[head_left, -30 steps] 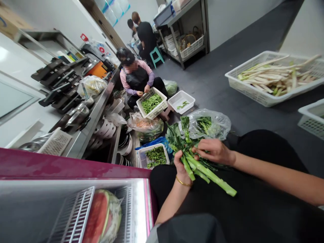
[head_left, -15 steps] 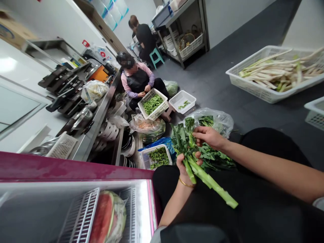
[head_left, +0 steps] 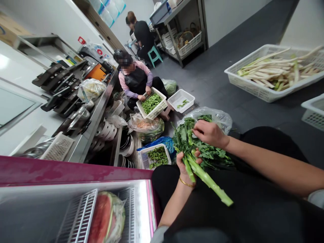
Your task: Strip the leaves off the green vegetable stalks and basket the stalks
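My left hand, with a gold bangle at the wrist, is wrapped round a bunch of leafy green stalks. The thick cut ends point down to the right, and the leafy tops rise above the fist. My right hand is closed at the upper part of the bunch, fingertips pinched beside a stem; what exactly they grip is too small to make out. Behind and below it lie more leafy greens, next to a clear plastic bag.
A white basket of small greens stands left of my hands, beside a blue bag. Beyond, a seated person handles green pods in a basket. A basket of pale stalks is at right; an open fridge at lower left.
My right hand has turned and curled more tightly beside the stem. The bunch has shifted slightly left. The seated person's hands have moved down to the basket of pods.
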`<action>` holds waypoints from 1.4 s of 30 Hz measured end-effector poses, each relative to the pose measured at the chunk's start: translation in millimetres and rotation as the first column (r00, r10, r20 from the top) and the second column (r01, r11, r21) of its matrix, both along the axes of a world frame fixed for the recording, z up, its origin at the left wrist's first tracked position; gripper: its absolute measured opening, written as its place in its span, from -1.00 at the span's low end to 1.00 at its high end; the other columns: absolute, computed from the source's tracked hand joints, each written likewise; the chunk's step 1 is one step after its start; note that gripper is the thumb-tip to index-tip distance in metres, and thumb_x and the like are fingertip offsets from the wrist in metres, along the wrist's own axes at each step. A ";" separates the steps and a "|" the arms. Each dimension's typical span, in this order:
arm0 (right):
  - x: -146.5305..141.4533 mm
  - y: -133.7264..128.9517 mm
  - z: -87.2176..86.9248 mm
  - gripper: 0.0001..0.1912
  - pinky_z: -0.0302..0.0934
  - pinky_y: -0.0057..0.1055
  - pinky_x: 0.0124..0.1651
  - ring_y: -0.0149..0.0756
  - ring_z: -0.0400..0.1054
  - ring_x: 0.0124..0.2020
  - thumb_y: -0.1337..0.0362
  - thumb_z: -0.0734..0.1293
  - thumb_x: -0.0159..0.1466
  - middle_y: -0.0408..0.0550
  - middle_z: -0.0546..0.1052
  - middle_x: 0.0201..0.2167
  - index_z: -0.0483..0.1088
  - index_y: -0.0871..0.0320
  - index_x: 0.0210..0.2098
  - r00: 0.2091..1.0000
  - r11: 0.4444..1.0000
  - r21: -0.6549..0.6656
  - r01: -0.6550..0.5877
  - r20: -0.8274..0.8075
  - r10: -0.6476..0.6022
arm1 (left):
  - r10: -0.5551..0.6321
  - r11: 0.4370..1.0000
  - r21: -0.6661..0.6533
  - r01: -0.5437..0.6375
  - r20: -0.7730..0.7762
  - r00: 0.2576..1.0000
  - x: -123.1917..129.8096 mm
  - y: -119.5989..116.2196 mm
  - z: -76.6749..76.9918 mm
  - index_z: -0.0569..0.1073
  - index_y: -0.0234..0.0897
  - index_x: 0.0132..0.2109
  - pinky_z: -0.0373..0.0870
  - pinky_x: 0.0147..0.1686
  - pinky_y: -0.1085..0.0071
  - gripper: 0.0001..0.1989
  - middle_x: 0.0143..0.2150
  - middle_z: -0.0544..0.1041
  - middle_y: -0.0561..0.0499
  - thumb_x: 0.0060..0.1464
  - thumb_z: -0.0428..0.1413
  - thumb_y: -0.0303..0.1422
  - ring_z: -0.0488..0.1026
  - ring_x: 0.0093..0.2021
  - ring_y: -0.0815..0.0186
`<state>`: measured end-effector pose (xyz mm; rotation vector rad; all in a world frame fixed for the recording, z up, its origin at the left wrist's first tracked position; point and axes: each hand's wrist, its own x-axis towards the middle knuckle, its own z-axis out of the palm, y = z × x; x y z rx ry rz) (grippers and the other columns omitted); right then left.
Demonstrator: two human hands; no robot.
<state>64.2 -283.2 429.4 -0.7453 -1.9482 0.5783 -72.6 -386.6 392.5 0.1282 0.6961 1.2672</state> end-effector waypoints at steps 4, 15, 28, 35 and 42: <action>6.0 -25.5 -19.0 -0.76 0.09 -0.46 -0.42 -0.41 0.23 -0.53 0.24 0.23 0.29 -0.11 0.39 -0.57 0.38 0.13 -0.50 0.953 0.945 0.140 -0.295 0.110 0.281 | 0.206 0.979 0.005 -0.206 -0.048 0.977 -2.2 3.3 -5.1 0.48 -0.33 -0.35 0.28 -0.55 0.50 -0.70 -0.46 0.46 -0.02 -0.20 0.17 -0.18 0.36 -0.52 0.37; 5.4 30.8 1.4 -0.58 0.11 -0.47 -0.55 -0.41 0.24 -0.62 -0.06 0.35 0.12 -0.14 0.38 -0.67 0.27 0.16 -0.58 0.974 0.751 -0.629 -0.202 -0.208 0.088 | 0.062 0.997 0.036 -0.061 -0.016 0.998 1.0 3.3 2.9 0.49 -0.36 -0.28 0.24 -0.59 0.49 -0.66 -0.34 0.51 -0.11 -0.20 0.14 -0.20 0.42 -0.45 0.31; 18.7 6.5 -9.6 -0.72 0.25 -0.39 -0.43 -0.32 0.35 -0.49 0.06 0.26 0.24 -0.09 0.46 -0.46 0.38 0.12 -0.18 0.971 0.903 -0.419 -0.100 -0.238 -0.003 | 0.138 0.989 0.065 -0.130 -0.145 0.980 1.0 2.4 7.2 0.50 -0.30 -0.30 0.41 -0.52 0.33 -0.67 -0.21 0.57 -0.14 -0.24 0.15 -0.20 0.52 -0.39 0.16; -4.8 13.9 6.0 -0.64 0.13 -0.44 -0.48 -0.39 0.25 -0.57 0.04 0.24 0.25 -0.10 0.36 -0.62 0.24 0.14 -0.54 0.994 0.915 -0.395 -0.083 -0.100 0.047 | 0.122 0.991 0.059 -0.116 -0.094 0.988 2.6 0.6 12.0 0.51 -0.30 -0.34 0.41 -0.53 0.34 -0.72 -0.25 0.58 -0.10 -0.25 0.18 -0.23 0.50 -0.46 0.21; 5.8 -11.0 -15.0 -0.74 0.11 -0.43 -0.47 -0.39 0.23 -0.56 0.12 0.26 0.22 -0.11 0.39 -0.60 0.37 0.14 -0.48 0.996 0.963 -0.255 -0.084 -0.047 0.074 | 0.180 0.983 0.056 -0.173 -0.166 0.970 1.8 1.7 8.0 0.49 -0.30 -0.34 0.44 -0.49 0.31 -0.73 -0.43 0.55 -0.06 -0.29 0.18 -0.29 0.51 -0.45 0.18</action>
